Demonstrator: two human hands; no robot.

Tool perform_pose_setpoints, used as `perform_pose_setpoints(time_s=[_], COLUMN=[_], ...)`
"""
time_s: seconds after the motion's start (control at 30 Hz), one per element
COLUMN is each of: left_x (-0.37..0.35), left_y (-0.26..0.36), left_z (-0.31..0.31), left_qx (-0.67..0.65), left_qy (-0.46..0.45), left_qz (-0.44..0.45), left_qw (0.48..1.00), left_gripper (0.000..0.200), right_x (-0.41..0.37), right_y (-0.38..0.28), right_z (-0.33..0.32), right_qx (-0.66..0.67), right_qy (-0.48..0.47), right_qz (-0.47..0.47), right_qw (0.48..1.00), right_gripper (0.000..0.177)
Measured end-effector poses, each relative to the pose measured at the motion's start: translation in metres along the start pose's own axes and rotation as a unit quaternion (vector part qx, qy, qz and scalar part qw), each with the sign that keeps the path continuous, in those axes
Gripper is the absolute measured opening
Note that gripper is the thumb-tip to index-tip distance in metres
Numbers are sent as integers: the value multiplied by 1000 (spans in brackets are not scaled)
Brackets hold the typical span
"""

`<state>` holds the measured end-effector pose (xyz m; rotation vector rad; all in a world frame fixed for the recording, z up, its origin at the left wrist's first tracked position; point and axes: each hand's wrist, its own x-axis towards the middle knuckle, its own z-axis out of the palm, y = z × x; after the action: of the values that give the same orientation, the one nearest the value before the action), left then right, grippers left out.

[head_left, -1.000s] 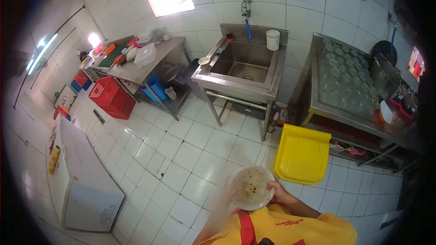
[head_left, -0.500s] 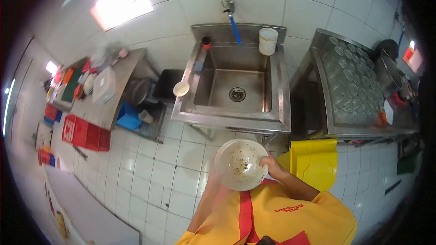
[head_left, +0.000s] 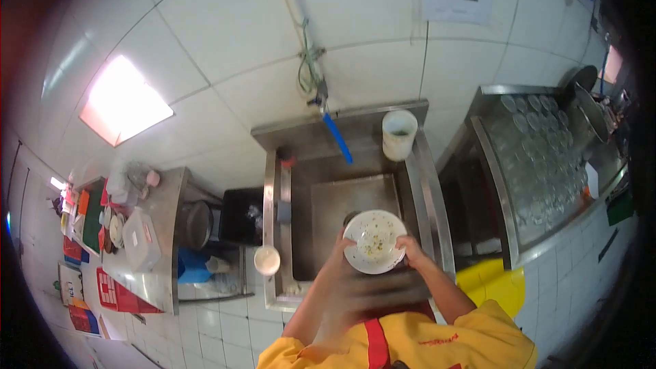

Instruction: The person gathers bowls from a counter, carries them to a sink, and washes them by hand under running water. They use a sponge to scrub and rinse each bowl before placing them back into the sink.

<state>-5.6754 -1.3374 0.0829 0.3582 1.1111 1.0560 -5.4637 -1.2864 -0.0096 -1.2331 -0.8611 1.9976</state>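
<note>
A white bowl (head_left: 374, 240) with scattered food bits inside is held over the front part of the metal sink (head_left: 314, 229). My left hand (head_left: 339, 247) grips its left rim, and my right hand (head_left: 410, 251) grips the right rim with the thumb on the inner edge. The bowl is tilted towards the camera and covers part of the drain. Above the basin hangs a blue hose end (head_left: 337, 138) from the wall tap. A small round cup (head_left: 267, 260) stands on the sink's left ledge, and a white tub (head_left: 399, 135) stands at the back right corner.
To the right is a metal table (head_left: 502, 198) with several clear glasses (head_left: 540, 143). A yellow bin (head_left: 495, 285) sits below it. On the left are a black bin (head_left: 240, 215), a steel table (head_left: 160, 219) with containers, and a red crate (head_left: 123, 292).
The bowl has moved forward from in front of my body to over the sink. My left hand, blurred or hidden before, now shows on its left rim. The camera view has shifted closer to the sink.
</note>
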Motion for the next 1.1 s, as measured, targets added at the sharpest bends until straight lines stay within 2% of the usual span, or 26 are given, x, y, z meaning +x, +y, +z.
perform_pose_setpoints(time_s=[0.03,0.07,0.13,0.17,0.2,0.23,0.3,0.4,0.47,0.5,0.53,0.6,0.63,0.67,0.7,0.77,0.8,0.83,0.87,0.9,0.93,0.97,1.0,1.03,1.07,1.1], left_x=[22,37,67,102,134,163,192,204,215,211,203,197,201,202,204,207,211,215,213,209,208,211,208,202,198,198], left_y=[2,0,12,-8,-38,-69,-80,-93,-103,-98,-85,-78,-79,-80,-85,-98,-103,-110,-116,-115,-107,-93,-78,-57,-36,-18], left_z=[1,-3,2,-23,-50,-76,-82,-78,-86,-81,-66,-55,-58,-62,-66,-70,-70,-71,-72,-69,-61,-50,-36,-17,-1,8], left_qx=[14,15,1,48,57,42,29,73,46,43,60,67,106,144,135,123,118,297,459,459,366,269,271,74,-124,-117], left_qy=[53,55,3,45,41,43,44,77,15,15,19,25,33,42,44,42,42,92,135,127,100,70,61,70,75,66], left_qz=[-11,-20,-64,-119,-122,-129,-145,-206,-221,-225,-216,-207,-198,-187,-181,3,7,173,327,326,340,351,352,265,163,163], left_qw=[998,998,998,991,990,990,988,973,974,973,974,976,974,971,973,991,992,934,815,816,861,894,894,959,976,978], left_gripper=[78,78,77,75,75,74,72,70,71,71,71,70,68,65,65,57,57,48,39,39,38,37,37,33,30,30], right_x=[0,21,75,89,98,102,110,121,128,128,126,118,113,107,99,73,69,67,64,63,65,65,79,91,103,114], right_y=[-28,-17,18,28,39,47,64,86,101,107,107,101,95,89,75,16,-14,-49,-96,-144,-180,-216,-241,-262,-276,-283], right_z=[19,12,-13,-20,-22,-20,-11,-23,-30,-32,-32,-25,-16,-4,13,66,88,110,132,152,174,194,211,227,242,252], right_qx=[13,16,-4,13,32,64,104,148,201,249,243,274,266,110,-50,-291,-330,-357,-323,-324,-311,-324,-366,-405,-446,-486], right_qy=[53,57,56,65,72,130,242,269,283,288,290,297,296,361,416,417,374,322,252,172,124,81,63,44,54,66], right_qz=[35,43,38,44,50,65,93,152,164,169,171,131,133,155,169,23,-139,-295,-387,-468,-509,-565,-623,-676,-667,-656], right_qw=[998,997,998,997,996,987,960,940,923,909,910,905,908,913,892,861,856,826,826,804,793,754,688,615,594,573], right_gripper=[28,28,13,11,10,10,12,17,20,24,24,40,40,45,51,58,58,58,53,46,40,38,37,37,37,37])
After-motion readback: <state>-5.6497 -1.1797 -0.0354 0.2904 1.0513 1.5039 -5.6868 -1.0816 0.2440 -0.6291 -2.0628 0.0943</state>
